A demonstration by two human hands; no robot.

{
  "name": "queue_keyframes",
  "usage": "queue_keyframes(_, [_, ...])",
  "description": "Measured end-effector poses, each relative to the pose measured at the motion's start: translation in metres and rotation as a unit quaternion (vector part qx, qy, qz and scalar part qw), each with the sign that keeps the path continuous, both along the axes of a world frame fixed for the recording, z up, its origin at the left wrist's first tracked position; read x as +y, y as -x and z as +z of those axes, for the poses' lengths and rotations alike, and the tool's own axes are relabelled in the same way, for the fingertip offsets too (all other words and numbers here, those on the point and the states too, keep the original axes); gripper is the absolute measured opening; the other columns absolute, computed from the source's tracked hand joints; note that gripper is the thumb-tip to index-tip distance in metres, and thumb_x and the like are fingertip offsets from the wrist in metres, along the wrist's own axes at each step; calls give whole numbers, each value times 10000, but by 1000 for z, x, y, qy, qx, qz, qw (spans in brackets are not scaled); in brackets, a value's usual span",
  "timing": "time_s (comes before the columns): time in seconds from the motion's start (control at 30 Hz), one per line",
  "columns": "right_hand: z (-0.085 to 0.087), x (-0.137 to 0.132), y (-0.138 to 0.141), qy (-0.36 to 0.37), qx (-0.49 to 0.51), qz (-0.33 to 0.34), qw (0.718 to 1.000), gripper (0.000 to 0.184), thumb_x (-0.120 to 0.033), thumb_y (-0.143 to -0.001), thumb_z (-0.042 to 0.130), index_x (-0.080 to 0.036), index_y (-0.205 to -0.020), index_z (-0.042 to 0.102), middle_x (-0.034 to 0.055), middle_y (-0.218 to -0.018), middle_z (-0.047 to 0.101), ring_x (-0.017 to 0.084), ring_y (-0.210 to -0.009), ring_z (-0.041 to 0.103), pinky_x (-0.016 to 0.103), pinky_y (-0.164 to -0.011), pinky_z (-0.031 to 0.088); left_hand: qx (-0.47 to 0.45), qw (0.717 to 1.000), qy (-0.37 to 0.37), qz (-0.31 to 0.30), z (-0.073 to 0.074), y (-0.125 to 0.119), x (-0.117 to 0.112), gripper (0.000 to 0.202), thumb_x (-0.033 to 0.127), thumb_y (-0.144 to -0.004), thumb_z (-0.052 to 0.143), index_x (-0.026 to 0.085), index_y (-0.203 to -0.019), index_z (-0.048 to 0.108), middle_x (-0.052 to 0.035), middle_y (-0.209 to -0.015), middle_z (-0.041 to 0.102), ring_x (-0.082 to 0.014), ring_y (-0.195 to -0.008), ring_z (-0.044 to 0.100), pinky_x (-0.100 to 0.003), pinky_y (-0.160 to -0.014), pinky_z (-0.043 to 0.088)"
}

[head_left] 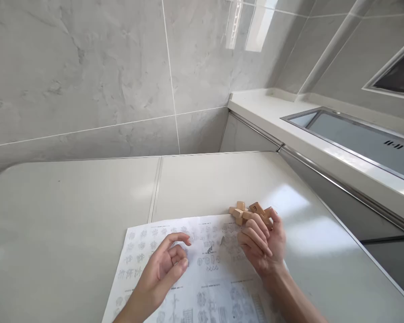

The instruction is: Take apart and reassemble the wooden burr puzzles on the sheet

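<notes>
My left hand (166, 271) hovers above the left part of a printed paper sheet (193, 273). Its fingers are loosely bent, thumb and index finger apart, with nothing between them. Over the sheet's right side is my right hand (264, 244), palm partly turned up, fingers curled and one digit raised apart from the rest. No object shows in its palm. Just beyond it lie several light wooden puzzle pieces (239, 211), some joined in a cross-like cluster. One wooden piece (256, 208) bears a dark mark. The fingers hide part of the pile, so contact there is unclear.
The white table (70, 215) has a seam running across it and reaches close to a grey tiled wall (114, 67). On the right stands a white counter (276, 110) with a sink (353, 130), and a metal rail (309, 168) runs beneath its edge.
</notes>
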State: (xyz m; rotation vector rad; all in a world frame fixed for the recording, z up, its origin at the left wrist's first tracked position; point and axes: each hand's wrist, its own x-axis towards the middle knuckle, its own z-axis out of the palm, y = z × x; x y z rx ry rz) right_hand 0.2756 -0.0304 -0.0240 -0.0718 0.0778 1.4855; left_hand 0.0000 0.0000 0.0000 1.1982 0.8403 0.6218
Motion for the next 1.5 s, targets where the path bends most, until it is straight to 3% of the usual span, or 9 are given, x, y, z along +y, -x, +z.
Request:
queue_keyframes(0.2, [-4,-1,0,-9,3,-6,1000,642,-472,-1117,541,-243,-544,363,-125,-432,257,26,-276,210,141,-277,205,-3,1000,-7,3,-1,0,0,392,519,-1029,706,271,-1317,609,-69,-1021,594,-178,-774,468,-303,-677,399])
queue_keyframes(0.47, [-3,1,-2,-10,-12,-3,1000,644,-493,-1090,582,-249,-553,323,-134,-432,217,25,-276,204,140,-278,167,4,1000,-1,-11,4,-1,0,395,537,-1032,698,273,-1304,589,-24,-894,522,-184,-771,409,-312,-674,324])
queue_keyframes(0.7, [-4,-1,-1,-18,-29,-17,999,548,-259,-1049,610,-238,-564,354,-136,-455,233,21,-296,176,123,-289,181,14,1000,-10,-13,4,-2,1,394,567,-1037,679,281,-1291,585,-17,-882,514,-186,-769,400,-323,-686,319])
queue_keyframes(1.03, [-7,1,-3,-41,-71,-11,997,515,-204,-989,596,-241,-580,285,-134,-453,239,28,-293,135,117,-273,188,26,999,-20,-22,2,-1,2,421,580,-1037,671,273,-1306,572,-11,-865,503,-186,-773,415,-308,-687,356])
queue_keyframes(1.17, [-3,0,0,-42,-110,2,993,488,-239,-977,580,-242,-586,289,-127,-461,235,39,-308,103,136,-282,181,26,999,-21,-20,3,-1,3,415,578,-1035,674,274,-1300,576,-11,-860,504,-188,-775,415,-313,-690,352])
queue_keyframes(1.3, [6,-3,9,-36,-180,34,982,415,-286,-977,549,-244,-598,386,-114,-468,264,64,-326,131,187,-315,202,27,999,-14,-19,4,0,3,432,598,-1025,687,276,-1299,595,-13,-877,517,-185,-784,417,-316,-705,357])
queue_keyframes(1.5, [9,-10,33,-44,-326,118,937,268,-297,-877,555,-234,-622,499,-103,-470,299,75,-334,198,211,-335,165,35,999,-18,-7,9,-2,1,433,602,-1004,720,260,-1264,658,-65,-1058,611,-188,-829,483,-323,-755,412])
